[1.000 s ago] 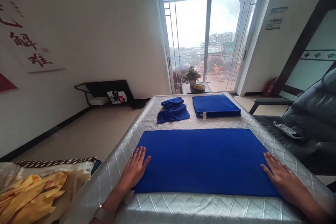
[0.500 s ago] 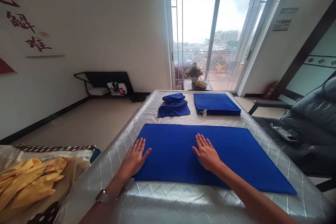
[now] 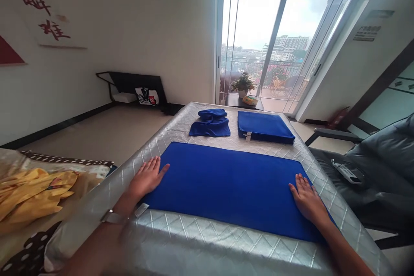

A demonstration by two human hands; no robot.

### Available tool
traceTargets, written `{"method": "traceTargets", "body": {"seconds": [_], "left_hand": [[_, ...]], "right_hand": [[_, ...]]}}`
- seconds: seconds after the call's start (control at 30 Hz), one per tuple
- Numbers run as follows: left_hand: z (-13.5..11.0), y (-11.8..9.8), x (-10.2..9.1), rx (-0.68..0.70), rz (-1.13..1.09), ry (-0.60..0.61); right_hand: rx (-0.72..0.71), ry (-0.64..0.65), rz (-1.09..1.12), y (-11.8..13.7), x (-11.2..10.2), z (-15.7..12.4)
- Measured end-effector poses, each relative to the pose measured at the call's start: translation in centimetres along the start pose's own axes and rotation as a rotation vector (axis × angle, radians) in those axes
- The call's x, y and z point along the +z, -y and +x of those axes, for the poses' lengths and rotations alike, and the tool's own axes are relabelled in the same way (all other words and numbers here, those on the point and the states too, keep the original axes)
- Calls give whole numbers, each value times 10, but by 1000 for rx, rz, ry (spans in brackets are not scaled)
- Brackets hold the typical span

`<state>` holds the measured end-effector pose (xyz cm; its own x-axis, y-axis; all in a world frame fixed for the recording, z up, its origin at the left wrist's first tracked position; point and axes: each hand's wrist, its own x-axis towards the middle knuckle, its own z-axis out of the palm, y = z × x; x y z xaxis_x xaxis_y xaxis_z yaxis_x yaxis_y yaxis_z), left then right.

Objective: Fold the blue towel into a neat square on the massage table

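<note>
A blue cloth (image 3: 226,185) lies spread flat across the silver quilted table cover (image 3: 200,235). My left hand (image 3: 148,177) rests palm down over its left edge, with the fingers stretched out and the thumb on the cloth. Near the right edge, my right hand (image 3: 306,196) lies flat on the cloth with its fingers extended. A white label (image 3: 141,210) sticks out at the cloth's near left corner. Beyond it are a crumpled blue cloth (image 3: 210,124) and, to its right, a neat stack of folded blue cloths (image 3: 265,126) with a white tag.
Yellow fabric (image 3: 35,194) lies on bedding at the left. A dark armchair (image 3: 384,172) with a power strip (image 3: 347,172) on its seat stands at the right. Behind the table, a small stand (image 3: 241,102) holds a potted plant (image 3: 242,84) before the glass door.
My right hand has slid from the middle of the cloth to its right edge. My left hand stays at the left edge. The view has shifted slightly.
</note>
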<state>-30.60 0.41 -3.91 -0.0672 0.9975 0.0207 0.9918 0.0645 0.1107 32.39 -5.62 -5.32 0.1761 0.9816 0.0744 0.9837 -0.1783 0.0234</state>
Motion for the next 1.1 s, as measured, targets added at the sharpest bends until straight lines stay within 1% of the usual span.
{"method": "traceTargets", "body": {"seconds": [0.03, 0.07, 0.1, 0.17, 0.23, 0.27, 0.3, 0.33, 0.37, 0.4, 0.43, 0.47, 0.53, 0.63, 0.73, 0.8, 0.83, 0.9, 0.97, 1.03, 1.1], "left_hand": [[1, -13, -7, -20, 14, -12], [2, -33, -14, -21, 27, -30], [2, -57, -21, 26, 27, -48], [0, -118, -28, 201, 13, -47], [-4, -182, -25, 457, -21, -23], [-6, -210, -21, 559, -38, -3], [-7, -234, -18, 633, -56, 11], [-6, -252, -15, 677, -72, 34], [-5, -264, -12, 690, -83, 59], [-1, -269, -10, 680, -90, 83], [4, -269, -7, 653, -91, 102], [10, -262, -5, 620, -87, 115], [26, -237, 0, 551, -60, 119], [55, -178, 0, 439, 6, 91], [81, -114, -7, 274, 32, 45], [93, -79, -9, 150, 14, 28], [97, -65, -9, 109, 1, 23], [101, -50, -6, 80, -21, 7], [102, -46, -2, 77, -31, -20], [102, -49, 1, 61, -34, -38], [102, -53, 3, 55, -38, -43]], "right_hand": [[0, -5, 6, -6, 4, 1], [-3, -13, 17, -9, 8, 3], [-7, -23, 31, -9, 12, 4], [-1, -52, 68, -7, 18, 5], [9, -73, 94, -4, 19, 4], [15, -74, 96, -3, 17, 3], [20, -66, 91, -2, 14, 2], [25, -51, 80, -1, 10, 1], [29, -34, 67, 0, 6, 0], [29, -21, 52, 1, 3, -1], [28, -13, 37, 2, 1, -2], [25, -10, 25, 3, -1, -3], [27, -8, 12, 5, -3, -4], [41, 0, 33, 7, -3, -4], [37, 5, 61, 3, -2, -4], [33, 22, 73, -2, -1, -2], [43, 40, 78, -4, -2, 0], [96, 79, 80, -3, -9, 6], [121, 77, 64, 13, -20, 14], [51, 44, 64, 47, -34, 22], [-77, 47, 126, 98, -45, 30]]}}
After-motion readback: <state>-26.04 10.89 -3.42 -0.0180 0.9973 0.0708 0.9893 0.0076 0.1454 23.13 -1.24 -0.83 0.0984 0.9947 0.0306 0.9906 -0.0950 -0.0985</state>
